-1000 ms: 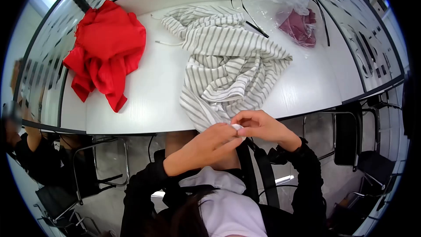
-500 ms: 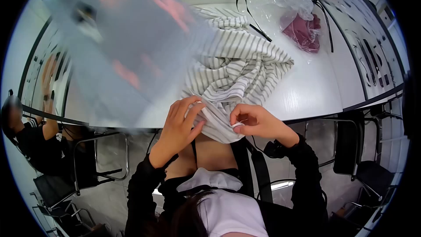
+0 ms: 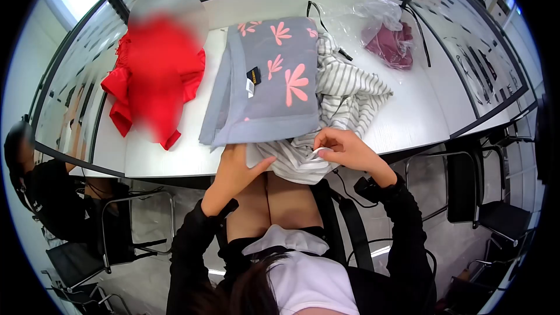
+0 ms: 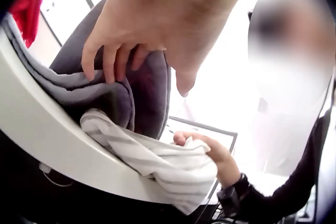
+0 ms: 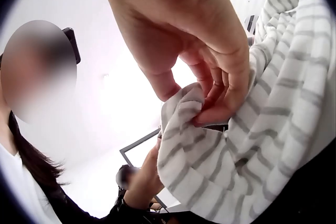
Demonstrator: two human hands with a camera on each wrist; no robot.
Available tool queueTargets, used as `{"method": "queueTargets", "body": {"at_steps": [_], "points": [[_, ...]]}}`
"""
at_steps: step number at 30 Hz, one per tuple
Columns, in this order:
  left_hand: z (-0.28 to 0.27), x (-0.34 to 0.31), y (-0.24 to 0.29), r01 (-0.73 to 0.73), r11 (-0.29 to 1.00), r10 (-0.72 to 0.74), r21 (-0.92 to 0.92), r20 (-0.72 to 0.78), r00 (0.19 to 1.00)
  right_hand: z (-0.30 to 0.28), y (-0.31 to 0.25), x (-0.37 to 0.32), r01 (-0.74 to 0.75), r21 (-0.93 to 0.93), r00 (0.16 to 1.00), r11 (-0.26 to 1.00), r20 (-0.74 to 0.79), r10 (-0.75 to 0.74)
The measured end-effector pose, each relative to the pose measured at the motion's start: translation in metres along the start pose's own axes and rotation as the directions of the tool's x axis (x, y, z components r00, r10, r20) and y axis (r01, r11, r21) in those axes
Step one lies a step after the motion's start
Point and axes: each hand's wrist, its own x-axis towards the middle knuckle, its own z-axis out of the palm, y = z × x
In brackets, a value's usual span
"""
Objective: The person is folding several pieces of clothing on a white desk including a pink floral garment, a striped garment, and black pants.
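Observation:
My right hand (image 3: 347, 154) pinches the edge of a white-and-grey striped garment (image 3: 356, 90) between thumb and fingers at the table's front edge. In the right wrist view a fold of the striped fabric (image 5: 210, 166) hangs from that pinch. My left hand (image 3: 232, 169) is at the near edge of a folded grey blanket (image 3: 262, 52) with pink flower prints, its fingertips partly hidden there. The left wrist view shows the left fingers (image 4: 121, 61) loosely bent against the grey layers, thumb apart. The blanket lies over much of the striped garment.
A red cloth (image 3: 154, 70), partly blurred, lies at the left of the white table (image 3: 408, 116). At the back right is a clear plastic bag (image 3: 388, 41) with a maroon item inside, beside black straps. Low partitions (image 3: 76, 99) border the table, and another person (image 3: 55, 192) sits at left.
The grey blanket has come in from the upper left and settled on the striped garment. My left hand has left the garment's edge and shifted left. The right hand keeps its pinch.

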Motion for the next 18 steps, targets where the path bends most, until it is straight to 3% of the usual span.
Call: {"method": "queueTargets", "body": {"at_steps": [2, 3, 6, 9, 11, 15, 16, 17, 18], "points": [[-0.006, 0.005, -0.006, 0.196, 0.923, -0.200, -0.332, 0.022, 0.980, -0.003, -0.001, 0.000, -0.013, -0.123, 1.000, 0.992, -0.002, 0.013], [-0.004, 0.008, -0.011, 0.240, 0.803, -0.288, -0.546, -0.003, 0.958, -0.005, -0.001, 0.000, -0.019, -0.185, 1.000, 0.983, -0.001, 0.019], [-0.015, 0.014, -0.032, 0.436, 0.445, -0.535, -0.782, 0.158, 0.830, -0.010, -0.003, 0.005, -0.006, -0.277, 0.995, 0.961, 0.098, 0.034], [-0.027, 0.013, -0.041, 0.458, 0.362, -0.559, -0.812, 0.204, 0.804, 0.002, -0.013, 0.002, 0.205, -0.500, 0.977, 0.841, 0.047, -0.210], [-0.031, 0.012, -0.044, 0.494, 0.279, -0.627, -0.824, 0.233, 0.743, 0.007, -0.010, 0.005, 0.256, -0.669, 0.959, 0.697, 0.088, -0.267], [-0.040, 0.023, -0.049, 0.470, -0.103, -0.712, -0.876, 0.395, 0.581, 0.018, -0.004, 0.011, 0.195, -0.861, 0.969, 0.469, 0.095, -0.228], [-0.040, 0.029, -0.053, 0.475, -0.101, -0.688, -0.874, 0.406, 0.601, 0.019, -0.001, 0.014, 0.179, -0.890, 0.972, 0.419, 0.095, -0.214], [-0.039, 0.035, -0.056, 0.477, -0.100, -0.664, -0.873, 0.416, 0.622, 0.017, -0.001, 0.017, 0.233, -0.900, 0.948, 0.368, 0.125, -0.294], [-0.039, 0.039, -0.060, 0.478, -0.098, -0.639, -0.873, 0.424, 0.642, 0.012, 0.001, 0.021, 0.215, -0.897, 0.958, 0.385, 0.117, -0.261]]}}
